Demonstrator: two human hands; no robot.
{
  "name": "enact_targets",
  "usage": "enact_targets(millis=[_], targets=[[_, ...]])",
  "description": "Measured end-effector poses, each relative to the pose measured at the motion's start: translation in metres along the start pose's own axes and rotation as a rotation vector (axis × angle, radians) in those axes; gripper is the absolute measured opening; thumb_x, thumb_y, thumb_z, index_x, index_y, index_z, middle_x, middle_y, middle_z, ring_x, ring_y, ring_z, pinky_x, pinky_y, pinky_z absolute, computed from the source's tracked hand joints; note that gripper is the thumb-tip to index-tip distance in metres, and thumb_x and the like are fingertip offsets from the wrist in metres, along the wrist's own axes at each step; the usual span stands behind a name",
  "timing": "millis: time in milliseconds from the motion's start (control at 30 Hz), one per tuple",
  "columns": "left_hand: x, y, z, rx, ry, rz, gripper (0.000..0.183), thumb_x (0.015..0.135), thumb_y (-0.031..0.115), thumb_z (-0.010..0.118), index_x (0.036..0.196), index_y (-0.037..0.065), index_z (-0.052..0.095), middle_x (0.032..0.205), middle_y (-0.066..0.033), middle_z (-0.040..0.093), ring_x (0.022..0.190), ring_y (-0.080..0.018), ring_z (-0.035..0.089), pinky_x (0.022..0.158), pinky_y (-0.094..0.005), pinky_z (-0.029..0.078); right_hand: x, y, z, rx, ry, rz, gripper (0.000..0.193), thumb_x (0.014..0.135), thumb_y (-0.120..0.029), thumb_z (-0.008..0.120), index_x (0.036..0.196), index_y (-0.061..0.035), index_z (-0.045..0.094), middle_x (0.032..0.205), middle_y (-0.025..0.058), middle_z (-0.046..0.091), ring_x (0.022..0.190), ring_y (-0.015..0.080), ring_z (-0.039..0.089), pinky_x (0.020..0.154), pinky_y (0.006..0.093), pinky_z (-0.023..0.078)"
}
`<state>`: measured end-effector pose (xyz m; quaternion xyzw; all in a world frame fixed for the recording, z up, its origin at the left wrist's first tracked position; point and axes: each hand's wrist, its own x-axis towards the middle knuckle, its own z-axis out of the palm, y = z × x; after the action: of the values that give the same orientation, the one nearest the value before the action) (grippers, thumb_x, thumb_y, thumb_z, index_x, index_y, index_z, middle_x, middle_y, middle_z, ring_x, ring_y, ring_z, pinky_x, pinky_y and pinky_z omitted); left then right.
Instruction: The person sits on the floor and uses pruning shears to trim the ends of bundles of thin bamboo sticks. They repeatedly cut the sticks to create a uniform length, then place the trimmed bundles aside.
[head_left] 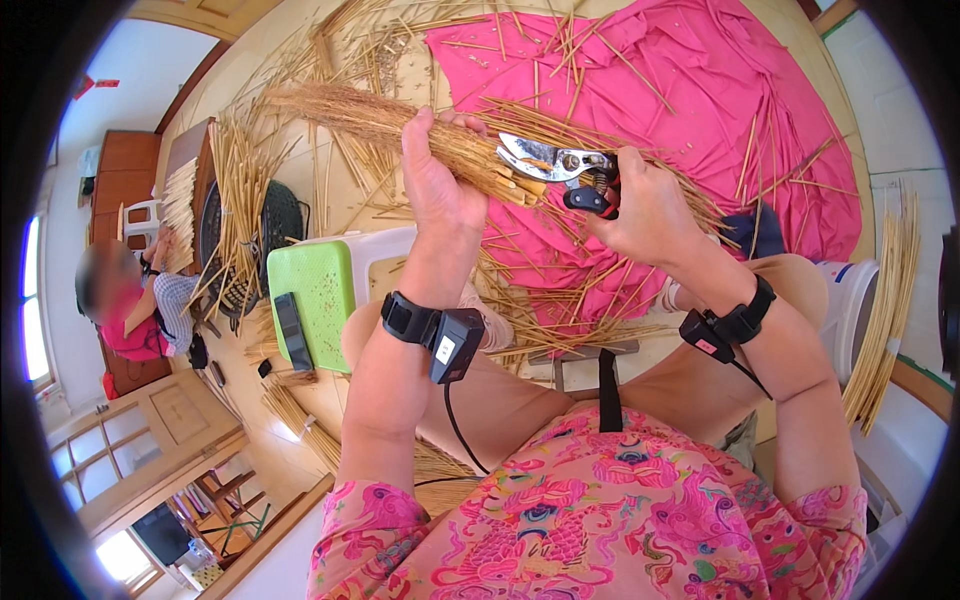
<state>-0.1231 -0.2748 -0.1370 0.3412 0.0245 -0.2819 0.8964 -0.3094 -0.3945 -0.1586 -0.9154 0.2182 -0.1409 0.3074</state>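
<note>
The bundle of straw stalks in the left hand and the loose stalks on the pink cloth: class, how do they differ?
The bundle of straw stalks is gathered tight and held up in the left hand; the loose stalks lie scattered singly across the pink cloth. The bundle's cut ends meet the pruning shears in the right hand; the loose stalks lie untouched. Both are dry and tan.

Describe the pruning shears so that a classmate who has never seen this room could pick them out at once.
Start at the big pink cloth spread on the floor and strewn with straw stalks. In front of it, the right hand holds the pruning shears against the cut end of a straw bundle gripped by the left hand. They are the only shiny metal among dry tan stalks.
</note>
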Motion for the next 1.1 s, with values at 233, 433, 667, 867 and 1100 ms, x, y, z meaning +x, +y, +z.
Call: enact_targets(millis=[233,433,667,867,1100], targets=[[-0.001,0.004,0.002,-0.016,-0.072,0.019,0.02,0.092,0.02,0.068,0.099,0.008,0.053,0.085,-0.0047,0.059,0.08,-0.0227,0.06,0.081,-0.0396,0.052,0.0,0.009,0.008,0.024,0.064,-0.03,0.048,0.069,-0.019,0.084,0.099,0.001,0.052,0.076,0.0163,0.064,0.068,0.0336,0.069,0.062,0.04,0.054],[0.003,0.006,-0.001,0.0,-0.123,0.041,0.016,0.094,0.017,0.066,0.098,0.006,0.055,0.086,-0.0059,0.059,0.078,-0.0225,0.061,0.08,-0.0397,0.054,0.008,0.001,0.003,0.179,0.057,-0.062,0.054,0.07,-0.031,0.085,0.094,0.0023,0.05,0.076,0.0204,0.062,0.072,0.039,0.065,0.065,0.0467,0.051],[-0.004,-0.004,-0.001,0.099,-0.073,0.059,0.014,0.094,0.016,0.064,0.097,0.004,0.056,0.084,-0.0064,0.059,0.078,-0.0223,0.061,0.078,-0.0384,0.054,0.013,-0.001,-0.002,0.003,0.083,-0.141,0.057,0.069,-0.035,0.084,0.095,0.002,0.05,0.074,0.0188,0.06,0.072,0.0388,0.063,0.065,0.0455,0.05],[0.003,0.004,-0.001,0.017,-0.052,-0.005,0.017,0.094,0.018,0.065,0.095,0.006,0.054,0.084,-0.0066,0.058,0.079,-0.0222,0.06,0.079,-0.0384,0.054,0.008,-0.009,-0.006,0.261,0.023,0.111,0.052,0.069,-0.03,0.084,0.095,0.0004,0.051,0.074,0.014,0.06,0.071,0.0338,0.063,0.066,0.0427,0.05],[0.007,0.016,-0.003,0.01,-0.076,0.02,0.017,0.094,0.02,0.065,0.096,0.007,0.052,0.084,-0.006,0.059,0.08,-0.022,0.06,0.08,-0.0387,0.054,0.004,-0.006,-0.029,-0.051,0.149,-0.1,0.052,0.063,-0.026,0.086,0.095,-0.0021,0.052,0.074,0.0119,0.059,0.072,0.0315,0.061,0.069,0.0434,0.048]])
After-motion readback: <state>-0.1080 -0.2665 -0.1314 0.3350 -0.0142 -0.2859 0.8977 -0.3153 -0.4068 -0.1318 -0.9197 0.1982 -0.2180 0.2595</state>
